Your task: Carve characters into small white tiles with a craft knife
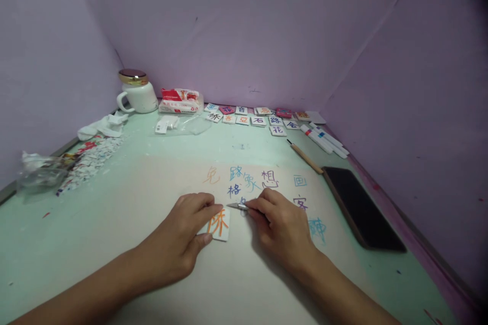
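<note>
At far left, a heap of flaky white shavings flecked with red (95,157) lies on the pale-green counter (171,147). The left hand (190,236) holds a small, flat, white square tile with an orange character (221,231) between thumb and fingers; the tile lies face up on a pale sheet with handwritten characters (145,223), its character upright to the person. Just right, a slim, silvery metal craft knife (237,206) points left, its long axis nearly crosswise, its tapered tip beside the tile's far right corner; contact cannot be told. The right hand (284,228) grips the knife like a pencil. Beyond, a dark-tipped tool with a smooth wooden shaft (305,157) points away and left. At far right, a black, glossy, rectangular phone (364,208) lies aslant.
</note>
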Demonstrator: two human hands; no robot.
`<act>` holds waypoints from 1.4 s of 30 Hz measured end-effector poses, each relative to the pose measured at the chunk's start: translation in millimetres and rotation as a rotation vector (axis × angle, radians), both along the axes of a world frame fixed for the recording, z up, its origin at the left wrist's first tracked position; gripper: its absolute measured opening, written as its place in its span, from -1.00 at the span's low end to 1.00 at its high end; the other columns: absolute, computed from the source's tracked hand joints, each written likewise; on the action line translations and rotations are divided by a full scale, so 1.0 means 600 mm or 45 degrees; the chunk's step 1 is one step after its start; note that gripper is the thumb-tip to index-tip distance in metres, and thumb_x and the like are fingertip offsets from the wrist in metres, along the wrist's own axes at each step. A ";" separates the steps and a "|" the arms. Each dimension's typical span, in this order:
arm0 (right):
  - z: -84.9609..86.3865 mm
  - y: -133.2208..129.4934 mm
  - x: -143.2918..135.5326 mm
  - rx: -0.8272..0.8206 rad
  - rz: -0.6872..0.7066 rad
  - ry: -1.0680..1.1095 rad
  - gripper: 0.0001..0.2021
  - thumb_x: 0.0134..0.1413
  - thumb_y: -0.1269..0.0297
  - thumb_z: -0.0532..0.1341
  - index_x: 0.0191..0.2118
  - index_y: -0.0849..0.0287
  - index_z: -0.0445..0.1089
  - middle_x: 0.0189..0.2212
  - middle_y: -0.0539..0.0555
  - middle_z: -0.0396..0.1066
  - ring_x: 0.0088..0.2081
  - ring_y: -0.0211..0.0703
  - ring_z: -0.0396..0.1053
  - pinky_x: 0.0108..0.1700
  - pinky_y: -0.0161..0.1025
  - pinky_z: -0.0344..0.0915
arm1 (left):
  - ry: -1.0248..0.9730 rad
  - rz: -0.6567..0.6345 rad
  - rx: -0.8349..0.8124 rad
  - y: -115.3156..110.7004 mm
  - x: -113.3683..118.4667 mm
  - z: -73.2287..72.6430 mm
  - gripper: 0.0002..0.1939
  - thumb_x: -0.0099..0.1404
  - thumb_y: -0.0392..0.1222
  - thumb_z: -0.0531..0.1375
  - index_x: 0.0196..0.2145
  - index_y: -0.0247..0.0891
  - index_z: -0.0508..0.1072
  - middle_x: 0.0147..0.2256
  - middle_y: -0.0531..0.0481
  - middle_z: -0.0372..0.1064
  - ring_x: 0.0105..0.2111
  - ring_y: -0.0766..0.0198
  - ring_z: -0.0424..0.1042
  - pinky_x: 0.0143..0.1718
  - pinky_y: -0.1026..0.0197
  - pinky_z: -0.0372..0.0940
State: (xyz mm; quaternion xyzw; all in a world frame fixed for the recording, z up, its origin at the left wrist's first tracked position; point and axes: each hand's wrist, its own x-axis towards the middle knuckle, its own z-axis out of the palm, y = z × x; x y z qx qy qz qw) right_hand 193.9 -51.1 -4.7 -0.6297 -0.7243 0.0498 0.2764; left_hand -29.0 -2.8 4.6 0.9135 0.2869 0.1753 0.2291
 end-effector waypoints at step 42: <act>0.003 -0.002 -0.014 0.035 -0.141 0.185 -0.79 0.07 0.36 0.09 -0.33 0.16 0.49 -0.45 0.08 0.41 -0.42 -0.15 0.36 -0.42 -0.27 0.17 | -0.071 0.080 0.048 -0.006 -0.002 -0.011 -0.59 0.21 -0.35 0.06 0.03 -0.24 0.32 -0.04 -0.19 0.25 -0.04 0.02 0.26 0.00 -0.09 0.24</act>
